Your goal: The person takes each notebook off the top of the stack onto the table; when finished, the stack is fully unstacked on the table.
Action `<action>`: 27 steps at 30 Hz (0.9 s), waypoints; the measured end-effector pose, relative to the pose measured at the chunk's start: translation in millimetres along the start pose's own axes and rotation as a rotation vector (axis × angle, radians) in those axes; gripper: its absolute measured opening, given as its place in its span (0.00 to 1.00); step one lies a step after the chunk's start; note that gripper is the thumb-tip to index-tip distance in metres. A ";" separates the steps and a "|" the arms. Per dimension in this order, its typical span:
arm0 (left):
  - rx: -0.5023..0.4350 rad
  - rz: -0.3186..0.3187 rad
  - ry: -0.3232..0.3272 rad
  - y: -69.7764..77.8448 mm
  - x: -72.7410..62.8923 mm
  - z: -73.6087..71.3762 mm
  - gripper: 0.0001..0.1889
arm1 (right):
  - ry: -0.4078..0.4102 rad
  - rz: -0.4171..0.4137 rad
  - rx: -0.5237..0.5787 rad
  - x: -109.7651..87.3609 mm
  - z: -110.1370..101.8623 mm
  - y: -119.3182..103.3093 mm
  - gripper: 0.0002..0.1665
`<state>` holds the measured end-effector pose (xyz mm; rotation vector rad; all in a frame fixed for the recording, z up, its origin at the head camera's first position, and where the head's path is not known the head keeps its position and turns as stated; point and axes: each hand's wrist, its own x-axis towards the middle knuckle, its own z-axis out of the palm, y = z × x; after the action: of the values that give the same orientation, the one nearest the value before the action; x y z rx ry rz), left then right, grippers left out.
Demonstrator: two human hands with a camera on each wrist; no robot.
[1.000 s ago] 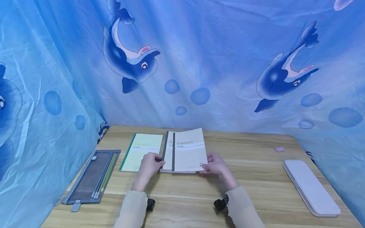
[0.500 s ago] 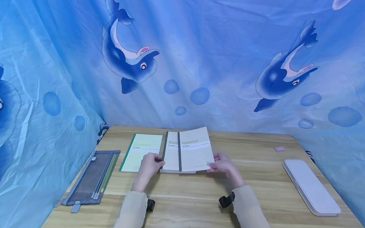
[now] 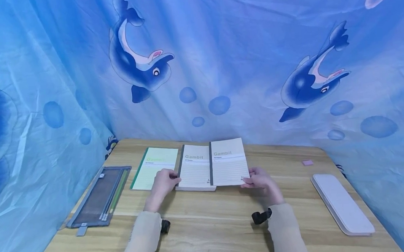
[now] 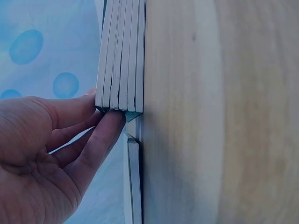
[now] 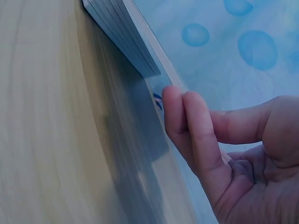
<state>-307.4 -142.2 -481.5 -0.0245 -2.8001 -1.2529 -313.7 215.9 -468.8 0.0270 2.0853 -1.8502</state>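
My right hand (image 3: 262, 182) pinches the lower right corner of a pale notebook (image 3: 229, 166) with a dark spine, thumb on top and fingers beneath. This notebook is raised a little, just right of a stack of similar notebooks (image 3: 194, 170) and touching or slightly overlapping it. At the stack's lower left corner my left hand (image 3: 163, 184) holds on, its thumb at the top and its fingers against the spine side. The left wrist view shows several layers in the stack (image 4: 121, 56). A green-spined notebook (image 3: 156, 162) lies to the left of the stack.
A grey mesh pencil pouch (image 3: 92, 196) with pencils lies at the table's left. On the right are a long white case (image 3: 343, 204) and a small pink eraser-like block (image 3: 307, 162). A blue curtain (image 3: 246, 62) printed with dolphins hangs behind the wooden table (image 3: 211, 232).
My right hand has drawn the top notebook rightward off the stack, uncovering the notebook below. My left hand has stayed at the stack's corner.
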 end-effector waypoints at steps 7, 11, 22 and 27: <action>-0.004 -0.002 -0.008 1.3 0.3 -2.1 0.11 | 0.039 0.024 0.009 -4.3 -16.0 2.7 0.23; -0.005 -0.010 -0.009 1.3 0.7 -1.7 0.11 | 0.063 0.036 -0.006 -6.5 -20.7 5.9 0.23; -0.002 -0.014 -0.006 1.1 -0.3 -3.2 0.10 | 0.050 0.091 -0.044 -6.1 -19.4 10.4 0.22; -0.004 -0.014 -0.011 0.9 -0.7 -2.9 0.11 | 0.074 0.112 -0.080 -5.5 -17.3 12.2 0.21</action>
<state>-306.5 -143.7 -479.0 -0.0119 -2.8116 -1.2657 -309.9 235.6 -477.5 0.1904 2.1584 -1.7244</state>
